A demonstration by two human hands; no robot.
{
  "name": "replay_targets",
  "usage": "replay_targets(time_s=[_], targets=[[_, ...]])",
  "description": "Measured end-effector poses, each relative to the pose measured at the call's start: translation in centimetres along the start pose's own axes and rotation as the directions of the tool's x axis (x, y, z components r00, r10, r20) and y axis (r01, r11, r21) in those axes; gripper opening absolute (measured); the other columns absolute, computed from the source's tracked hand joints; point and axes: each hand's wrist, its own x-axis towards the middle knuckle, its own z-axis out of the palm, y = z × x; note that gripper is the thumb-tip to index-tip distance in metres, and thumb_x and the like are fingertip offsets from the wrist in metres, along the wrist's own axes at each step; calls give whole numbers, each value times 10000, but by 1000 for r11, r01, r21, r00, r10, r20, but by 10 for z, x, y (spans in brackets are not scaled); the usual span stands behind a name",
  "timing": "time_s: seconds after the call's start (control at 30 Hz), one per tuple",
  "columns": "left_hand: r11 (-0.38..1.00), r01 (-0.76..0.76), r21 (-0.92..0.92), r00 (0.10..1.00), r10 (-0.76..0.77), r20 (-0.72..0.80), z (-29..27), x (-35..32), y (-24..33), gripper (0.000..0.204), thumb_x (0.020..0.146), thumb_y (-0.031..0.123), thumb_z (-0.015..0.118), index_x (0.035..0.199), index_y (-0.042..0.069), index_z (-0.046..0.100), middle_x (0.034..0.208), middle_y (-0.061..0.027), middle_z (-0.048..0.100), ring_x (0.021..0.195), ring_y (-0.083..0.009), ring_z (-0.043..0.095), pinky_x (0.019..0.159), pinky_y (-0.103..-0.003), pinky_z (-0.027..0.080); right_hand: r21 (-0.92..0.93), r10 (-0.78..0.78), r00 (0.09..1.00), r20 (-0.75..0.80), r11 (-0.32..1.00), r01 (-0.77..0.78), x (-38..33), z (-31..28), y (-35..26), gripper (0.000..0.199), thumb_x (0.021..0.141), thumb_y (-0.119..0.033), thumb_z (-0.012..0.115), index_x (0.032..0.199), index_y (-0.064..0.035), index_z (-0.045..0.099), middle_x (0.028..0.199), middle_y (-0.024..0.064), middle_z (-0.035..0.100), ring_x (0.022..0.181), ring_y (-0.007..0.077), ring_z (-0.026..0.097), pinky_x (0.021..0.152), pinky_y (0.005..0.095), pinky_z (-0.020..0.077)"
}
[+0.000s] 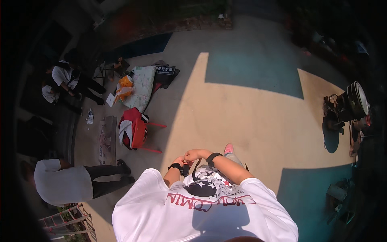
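In front of my waist, my left hand (pixel 180 160) and my right hand (pixel 194 154) meet, the right fingers bent against the left hand. Both look closed, and whatever lies between the fingers is too small to make out. A black wrist device (pixel 185 169) on a dark band is strapped to my left wrist. Around my right wrist sits a black wristband (pixel 212 159). Just below the hands a thin dark strap (pixel 196 170) hangs in front of my white printed shirt (pixel 209 187).
A red chair (pixel 139 133) holding clothes stands to the left. Beyond it lies a floral quilt (pixel 142 86) with an orange bag (pixel 125 86). Several people are at the left, one person (pixel 60 182) nearby. Round pots (pixel 355 101) stand at the far right. A ladder-like rack (pixel 68 222) is at lower left.
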Motion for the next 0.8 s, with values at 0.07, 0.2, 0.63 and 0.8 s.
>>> replay_targets(time_s=[0.07, 0.2, 0.63, 0.8], targets=[[944, 81, -319, 986, -122, -111, -4, 64, 11, 187, 673, 117, 579, 801, 11, 491, 672, -93, 556, 592, -201, 558, 500, -283, 467, 19, 6, 1000, -8, 1000, -6, -6, -44, 4, 354, 718, -363, 420, 952, -124, 537, 904, 64, 557, 790, 242, 536, 585, 392, 469], [881, 80, -466, 996, -90, 0, 28, 120, 119, 123, 729, 146, 527, 767, 32, 498, 606, -75, 533, 525, -179, 538, 445, -262, 441, 164, -61, 993, -106, 983, 78, -12, -158, 13, 317, 738, -332, 420, 917, -109, 555, 771, 39, 595, 707, 170, 566, 581, 346, 463], [665, 593, -454, 804, -517, 293, 39, 375, 387, 314, 763, 280, 438, 804, -23, 504, 724, -140, 584, 599, -215, 564, 578, -261, 458, 82, 80, 977, -198, 995, -65, 37, -514, 52, 329, 717, -330, 421, 874, -66, 541, 842, 70, 583, 753, 176, 568, 536, 272, 459], [789, 536, -301, 824, -411, 391, 44, 484, 492, 233, 782, 217, 415, 837, 4, 489, 714, -98, 562, 637, -180, 554, 571, -255, 458, 30, 92, 964, -249, 996, -88, 62, -640, 46, 356, 701, -380, 421, 866, -93, 554, 856, 90, 584, 781, 219, 561, 658, 295, 440]])
